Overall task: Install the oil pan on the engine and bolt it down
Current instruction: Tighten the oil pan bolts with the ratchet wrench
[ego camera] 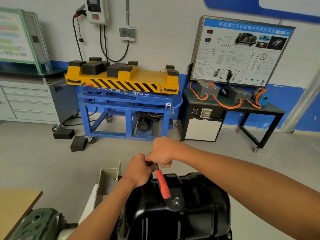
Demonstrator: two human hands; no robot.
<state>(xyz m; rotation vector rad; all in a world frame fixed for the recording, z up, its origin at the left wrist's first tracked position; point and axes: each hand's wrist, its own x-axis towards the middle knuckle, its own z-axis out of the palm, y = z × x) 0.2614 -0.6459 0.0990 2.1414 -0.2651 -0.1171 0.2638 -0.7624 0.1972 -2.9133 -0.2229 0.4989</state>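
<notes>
The black oil pan (181, 213) lies bottom-up at lower centre, apparently seated on the engine, so bolting seems to be the step in hand. At its far rim the left hand (138, 168) and right hand (162, 153) both grip the metal end of a red-handled ratchet (162, 184). Next, the tool likely needs seating squarely on a rim bolt.

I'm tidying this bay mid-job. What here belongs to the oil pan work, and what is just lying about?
In use: oil pan, wrench, right hand gripping its head, left hand beside it.
Lying about: floor blocks, lift table, training board, cabinet.
</notes>
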